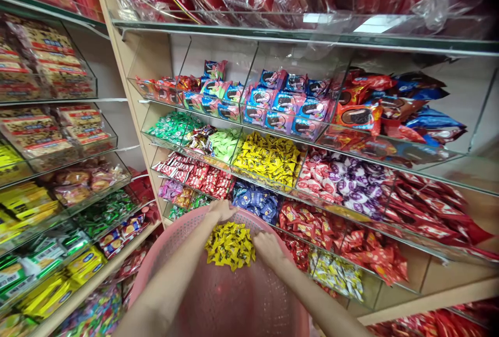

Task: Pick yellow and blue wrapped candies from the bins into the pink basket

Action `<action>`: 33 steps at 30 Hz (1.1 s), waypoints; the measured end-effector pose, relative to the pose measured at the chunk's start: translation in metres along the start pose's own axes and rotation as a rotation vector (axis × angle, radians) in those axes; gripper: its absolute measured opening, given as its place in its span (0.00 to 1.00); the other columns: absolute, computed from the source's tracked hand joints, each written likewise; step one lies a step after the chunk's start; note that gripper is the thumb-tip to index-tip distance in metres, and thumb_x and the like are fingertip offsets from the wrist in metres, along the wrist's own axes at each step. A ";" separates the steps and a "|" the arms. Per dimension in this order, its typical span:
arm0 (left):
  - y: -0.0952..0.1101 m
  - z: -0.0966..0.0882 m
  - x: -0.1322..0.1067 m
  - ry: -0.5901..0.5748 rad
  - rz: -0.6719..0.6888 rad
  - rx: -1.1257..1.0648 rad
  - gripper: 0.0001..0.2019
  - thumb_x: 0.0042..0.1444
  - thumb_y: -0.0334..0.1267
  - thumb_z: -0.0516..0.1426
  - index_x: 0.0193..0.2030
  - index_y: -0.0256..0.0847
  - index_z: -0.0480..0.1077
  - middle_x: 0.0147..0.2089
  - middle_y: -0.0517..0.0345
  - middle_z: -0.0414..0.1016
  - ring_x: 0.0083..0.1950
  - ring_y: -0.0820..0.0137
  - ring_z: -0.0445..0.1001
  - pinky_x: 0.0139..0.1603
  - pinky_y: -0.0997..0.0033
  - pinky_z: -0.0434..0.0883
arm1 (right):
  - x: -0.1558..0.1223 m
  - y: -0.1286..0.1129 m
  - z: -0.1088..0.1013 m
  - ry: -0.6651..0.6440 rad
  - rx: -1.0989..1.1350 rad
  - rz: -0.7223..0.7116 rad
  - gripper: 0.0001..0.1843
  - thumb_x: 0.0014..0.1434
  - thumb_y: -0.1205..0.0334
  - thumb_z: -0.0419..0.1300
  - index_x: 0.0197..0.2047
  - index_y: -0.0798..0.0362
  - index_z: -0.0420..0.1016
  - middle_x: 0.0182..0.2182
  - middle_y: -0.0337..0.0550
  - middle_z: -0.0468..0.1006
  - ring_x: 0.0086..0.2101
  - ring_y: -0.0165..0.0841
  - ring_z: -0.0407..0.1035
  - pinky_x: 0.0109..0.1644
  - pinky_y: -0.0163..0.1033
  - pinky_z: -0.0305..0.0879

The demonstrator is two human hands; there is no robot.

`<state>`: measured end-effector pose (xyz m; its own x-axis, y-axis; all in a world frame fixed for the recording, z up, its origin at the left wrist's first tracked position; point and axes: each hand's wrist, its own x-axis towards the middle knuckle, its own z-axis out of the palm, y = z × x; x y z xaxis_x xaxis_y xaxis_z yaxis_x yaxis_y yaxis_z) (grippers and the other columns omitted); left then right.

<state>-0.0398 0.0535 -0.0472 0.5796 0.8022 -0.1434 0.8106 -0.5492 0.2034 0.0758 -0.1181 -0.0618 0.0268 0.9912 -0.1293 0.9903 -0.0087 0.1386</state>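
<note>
A large pink plastic basket point(159, 259) with small holes in its wall is in front of me. A heap of yellow-wrapped candies point(231, 245) lies in its far part, between my two hands. My left hand point(224, 210) is at the heap's far left, by the basket's far rim, with its fingers curled. My right hand point(268, 246) is closed in a fist at the right of the heap. What either hand grips is hidden. Beyond the basket, a shelf compartment holds more yellow-wrapped candies point(268, 160).
Glass-fronted shelves point(273, 35) rise ahead, with blue-and-pink snack packs point(288, 100), purple-and-white candies point(362, 186) and red packets point(429, 207). Blue-wrapped candies point(255, 202) sit just past the basket rim. A wooden upright point(132, 92) divides these from the left shelves, which hold yellow packs point(27, 202).
</note>
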 end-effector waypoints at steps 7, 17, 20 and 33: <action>-0.001 -0.003 -0.003 -0.001 0.006 0.003 0.30 0.49 0.64 0.41 0.38 0.43 0.72 0.42 0.48 0.75 0.45 0.58 0.72 0.44 0.63 0.65 | -0.003 -0.004 -0.024 0.038 0.001 0.004 0.11 0.58 0.69 0.48 0.39 0.54 0.72 0.35 0.48 0.75 0.36 0.35 0.71 0.36 0.35 0.63; -0.001 -0.003 -0.004 0.009 -0.005 -0.034 0.29 0.49 0.63 0.43 0.37 0.42 0.72 0.41 0.48 0.76 0.45 0.59 0.72 0.45 0.64 0.65 | 0.034 0.061 -0.176 0.557 0.303 0.086 0.16 0.61 0.54 0.45 0.36 0.52 0.71 0.35 0.43 0.73 0.36 0.30 0.67 0.39 0.32 0.57; -0.001 -0.003 -0.005 0.010 -0.003 -0.037 0.30 0.49 0.64 0.42 0.37 0.42 0.72 0.41 0.48 0.76 0.45 0.58 0.72 0.44 0.63 0.65 | 0.062 0.077 -0.180 0.609 0.276 0.221 0.12 0.59 0.58 0.50 0.42 0.51 0.69 0.39 0.44 0.71 0.38 0.31 0.67 0.37 0.32 0.56; 0.001 -0.008 -0.008 0.005 -0.011 -0.047 0.29 0.49 0.63 0.42 0.38 0.43 0.72 0.42 0.50 0.75 0.46 0.59 0.72 0.45 0.64 0.65 | 0.082 0.081 -0.162 0.574 0.254 0.345 0.13 0.60 0.60 0.47 0.42 0.50 0.70 0.40 0.44 0.69 0.38 0.32 0.67 0.35 0.33 0.57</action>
<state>-0.0442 0.0482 -0.0383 0.5705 0.8091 -0.1413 0.8118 -0.5293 0.2467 0.1361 -0.0158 0.0978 0.3376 0.8389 0.4270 0.9412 -0.2955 -0.1636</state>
